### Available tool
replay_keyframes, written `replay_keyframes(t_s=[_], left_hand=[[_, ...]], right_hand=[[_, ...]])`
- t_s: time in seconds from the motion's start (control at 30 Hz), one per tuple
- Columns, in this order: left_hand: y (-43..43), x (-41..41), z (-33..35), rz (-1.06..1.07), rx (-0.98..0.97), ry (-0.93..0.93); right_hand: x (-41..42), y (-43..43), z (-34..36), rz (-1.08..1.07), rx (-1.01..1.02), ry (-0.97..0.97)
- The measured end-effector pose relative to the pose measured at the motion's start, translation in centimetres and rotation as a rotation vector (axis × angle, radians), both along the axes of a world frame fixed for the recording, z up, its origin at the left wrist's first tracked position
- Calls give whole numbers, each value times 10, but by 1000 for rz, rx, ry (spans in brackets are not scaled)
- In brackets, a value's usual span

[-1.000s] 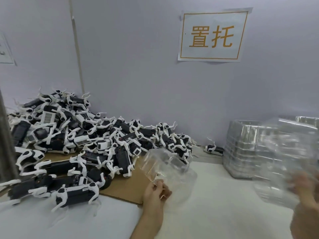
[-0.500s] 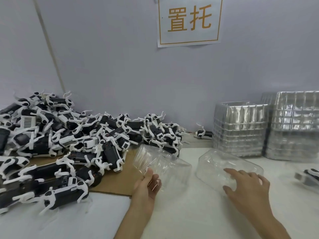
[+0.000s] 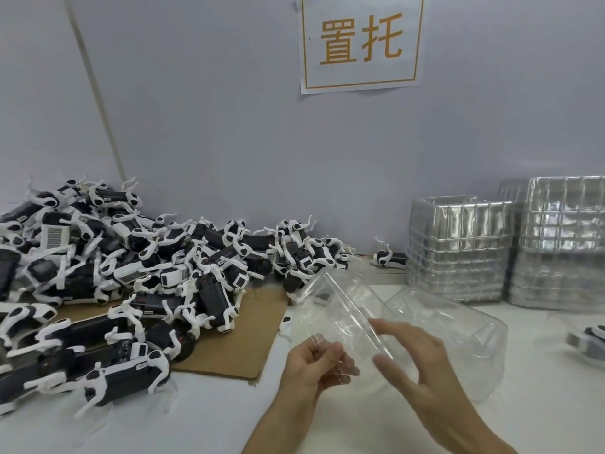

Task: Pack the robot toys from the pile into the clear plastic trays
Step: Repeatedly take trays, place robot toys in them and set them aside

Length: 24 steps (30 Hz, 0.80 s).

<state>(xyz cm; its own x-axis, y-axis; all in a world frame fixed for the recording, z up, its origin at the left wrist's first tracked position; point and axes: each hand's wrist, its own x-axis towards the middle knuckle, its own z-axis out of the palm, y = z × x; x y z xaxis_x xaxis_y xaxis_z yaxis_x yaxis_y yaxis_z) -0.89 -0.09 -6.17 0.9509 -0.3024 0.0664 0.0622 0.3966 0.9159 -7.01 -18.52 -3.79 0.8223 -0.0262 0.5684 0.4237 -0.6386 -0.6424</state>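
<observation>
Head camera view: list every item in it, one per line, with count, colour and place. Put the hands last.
robot toy pile: many, black and white, left side, partly on the cardboard
cardboard: one sheet, brown, flat on the table under the pile
lone robot toy: one, black and white, by the wall between pile and stacks
edge robot toy: one, blurred, at the right edge
tray stacks: at least two, clear, back right
held tray: one, clear, tilted, centre
loose tray: one, clear, on the table beside the held tray
sign: one, white, orange characters, on the wall
table: one, white
left hand: grips the held tray's near end
right hand: fingers straight, beside the held tray
</observation>
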Motion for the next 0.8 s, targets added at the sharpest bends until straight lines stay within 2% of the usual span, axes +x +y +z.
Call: replay_keyframes(t_s=[0.13, 0.3, 0.53, 0.8], left_hand=[[-9, -11, 7, -104, -39, -4], [-9, -14, 13, -348, -105, -35], [-11, -14, 7, -178, -51, 59], [-17, -12, 10, -121, -60, 52]], right_hand=[[2, 6, -4, -27, 18, 8], [4, 3, -8, -44, 125, 13], [2, 9, -7, -10, 74, -33], [0, 1, 6, 12, 192, -96]])
